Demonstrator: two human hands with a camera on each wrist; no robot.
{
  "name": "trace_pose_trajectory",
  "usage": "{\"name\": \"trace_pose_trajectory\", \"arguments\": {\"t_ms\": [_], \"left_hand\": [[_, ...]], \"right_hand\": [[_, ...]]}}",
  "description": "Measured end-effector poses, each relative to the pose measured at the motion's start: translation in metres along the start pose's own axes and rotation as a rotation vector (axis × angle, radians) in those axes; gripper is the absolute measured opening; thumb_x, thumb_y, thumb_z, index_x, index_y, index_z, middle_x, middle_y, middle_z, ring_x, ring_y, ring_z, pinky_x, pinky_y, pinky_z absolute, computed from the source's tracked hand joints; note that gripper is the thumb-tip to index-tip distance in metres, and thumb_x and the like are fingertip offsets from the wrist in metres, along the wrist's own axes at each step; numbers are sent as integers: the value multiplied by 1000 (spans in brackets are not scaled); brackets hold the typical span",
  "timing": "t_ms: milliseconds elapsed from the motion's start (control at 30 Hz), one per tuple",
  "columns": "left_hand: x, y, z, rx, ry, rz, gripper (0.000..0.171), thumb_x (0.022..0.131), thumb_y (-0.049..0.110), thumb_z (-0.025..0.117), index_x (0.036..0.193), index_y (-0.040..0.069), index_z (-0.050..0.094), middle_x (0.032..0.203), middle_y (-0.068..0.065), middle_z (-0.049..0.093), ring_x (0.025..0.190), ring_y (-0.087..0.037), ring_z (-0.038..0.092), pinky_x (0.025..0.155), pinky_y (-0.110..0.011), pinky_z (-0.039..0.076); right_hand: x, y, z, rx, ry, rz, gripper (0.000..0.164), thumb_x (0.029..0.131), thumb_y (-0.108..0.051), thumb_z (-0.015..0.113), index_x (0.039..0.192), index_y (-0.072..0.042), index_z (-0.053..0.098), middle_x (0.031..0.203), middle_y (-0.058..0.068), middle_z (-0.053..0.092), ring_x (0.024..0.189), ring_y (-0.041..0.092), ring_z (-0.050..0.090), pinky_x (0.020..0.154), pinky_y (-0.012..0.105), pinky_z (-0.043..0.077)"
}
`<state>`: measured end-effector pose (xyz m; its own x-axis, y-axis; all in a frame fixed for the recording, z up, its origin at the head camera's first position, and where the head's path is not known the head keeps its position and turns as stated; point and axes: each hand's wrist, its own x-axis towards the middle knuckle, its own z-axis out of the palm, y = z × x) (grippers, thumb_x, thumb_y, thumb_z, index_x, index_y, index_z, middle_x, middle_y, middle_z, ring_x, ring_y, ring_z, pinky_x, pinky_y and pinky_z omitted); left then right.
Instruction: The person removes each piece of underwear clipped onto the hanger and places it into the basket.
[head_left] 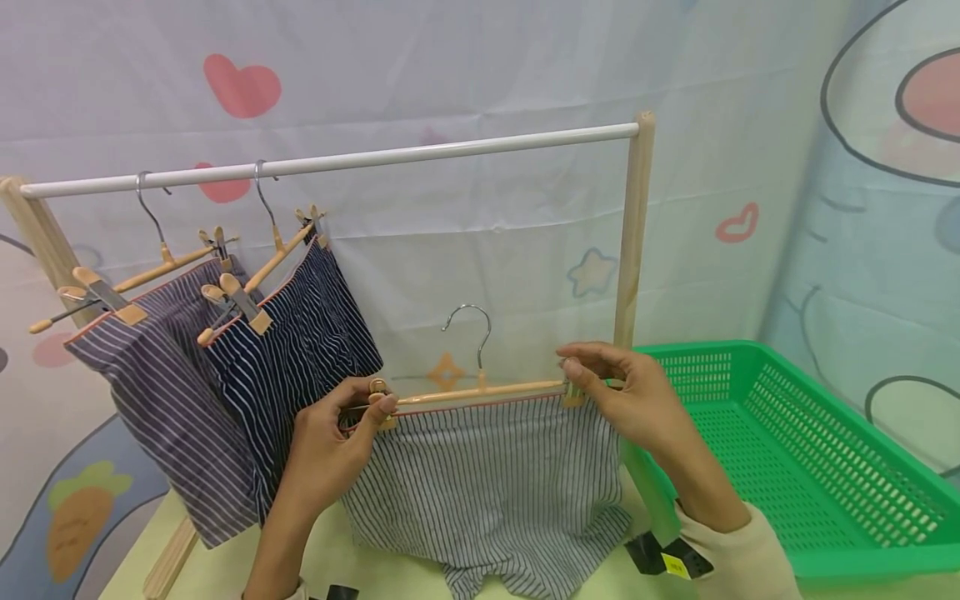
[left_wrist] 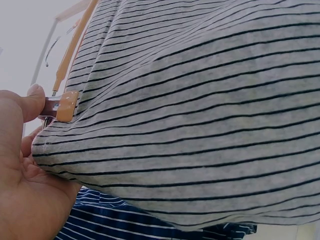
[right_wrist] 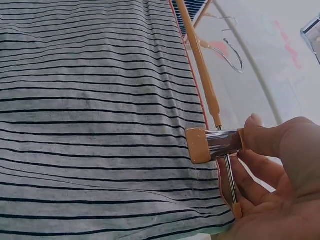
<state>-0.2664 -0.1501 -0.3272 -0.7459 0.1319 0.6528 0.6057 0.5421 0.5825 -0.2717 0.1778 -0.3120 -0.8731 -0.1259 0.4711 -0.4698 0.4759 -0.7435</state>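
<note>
beige sleeves (head_left: 750,554), black wrist gear (head_left: 645,553), yellow label (head_left: 676,566)

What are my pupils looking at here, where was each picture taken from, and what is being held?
There is no machine: a person works with bare hands. The wide picture comes from a head camera, the two close ones from cameras on each wrist. The left hand and right hand pinch the clips of a tan hanger, which holds grey striped shorts by the waistband. Two darker striped garments hang from a white rail. A green basket stands on the pale table.
</note>
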Motion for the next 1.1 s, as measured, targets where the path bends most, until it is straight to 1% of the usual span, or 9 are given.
{"name": "trace_pose_trajectory", "arguments": {"t_ms": [233,333,500,633,733,833,967,1100], "left_hand": [[-1,0,-1,-10,-9,7,16,91,27,63,104,18,64,91,0,70,85,-7,61,63,-36,56],[-1,1,-1,-10,-9,2,17,90,26,63,105,17,64,91,0,70,85,-7,61,63,-36,55],[-2,2,-1,-8,-4,7,19,91,29,62,104,15,65,90,0,70,85,-6,61,64,-35,56],[-2,3,-1,-13,-3,10,18,91,30,62,103,17,65,89,1,70,85,-6,61,65,-36,56],[-2,2,0,-16,-5,16,16,91,30,62,103,19,65,90,0,70,85,-6,61,65,-36,56],[-1,1,1,-21,-9,24,16,91,29,62,102,18,65,91,0,70,84,-6,61,65,-35,57],[-1,1,1,-25,-9,30,15,90,26,63,103,18,65,91,0,70,84,-6,62,65,-34,57],[0,1,2,-24,-11,30,15,90,25,64,104,18,65,91,-1,70,84,-7,62,65,-35,57]], "right_hand": [[0,-1,2,-9,7,-52,30,95,-32,55,120,-17,63,111,9,65,95,20,57,65,38,50],[0,-2,4,-7,36,-69,28,95,-27,56,119,-15,62,106,9,66,90,19,57,66,38,49],[0,-5,7,27,97,-103,24,93,-21,59,116,-12,62,98,11,66,84,18,57,70,36,48],[-2,-7,8,49,131,-97,23,92,-21,61,112,-9,63,98,11,66,84,17,59,72,36,49],[-1,-7,9,33,162,-88,21,91,-22,62,106,-8,67,96,11,68,85,16,59,74,38,49],[-1,-5,10,-1,188,-82,20,91,-24,63,101,-9,70,93,9,70,84,14,59,73,40,50],[-2,-4,11,-14,211,-88,19,90,-23,65,100,-9,72,93,7,71,82,13,59,70,33,50],[-2,-4,12,4,234,-107,18,89,-22,65,98,-7,72,95,8,71,80,12,60,65,24,50]]}}
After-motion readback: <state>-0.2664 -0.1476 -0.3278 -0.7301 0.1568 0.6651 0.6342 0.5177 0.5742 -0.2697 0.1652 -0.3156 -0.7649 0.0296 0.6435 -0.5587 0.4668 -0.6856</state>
